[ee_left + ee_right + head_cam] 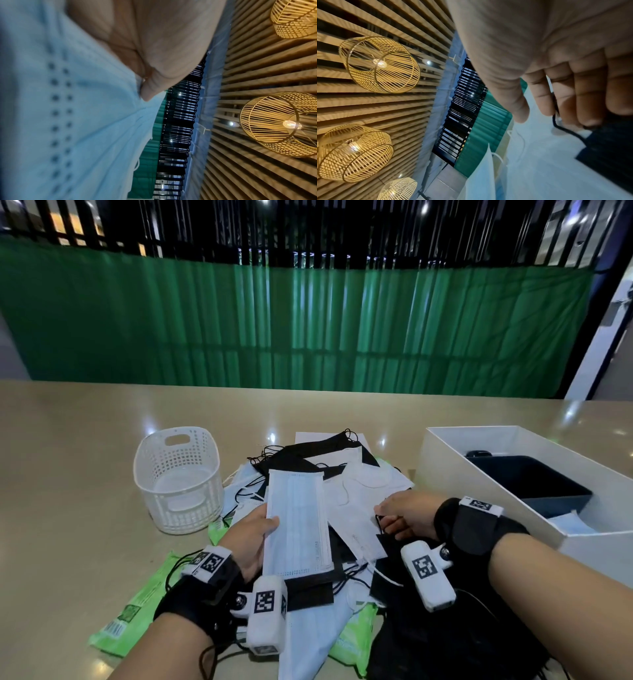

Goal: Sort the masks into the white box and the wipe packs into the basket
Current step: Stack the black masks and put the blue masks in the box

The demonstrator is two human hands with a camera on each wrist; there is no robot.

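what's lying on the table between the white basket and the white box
In the head view, a heap of black, white and pale blue masks fills the stretch between the basket and the white box.

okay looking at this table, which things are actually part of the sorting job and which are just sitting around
Part of the job:
light blue mask held by the left hand
pile of masks
green wipe packs
basket
white box
right hand on a black ear loop

Just there:
green curtain
wicker lamps
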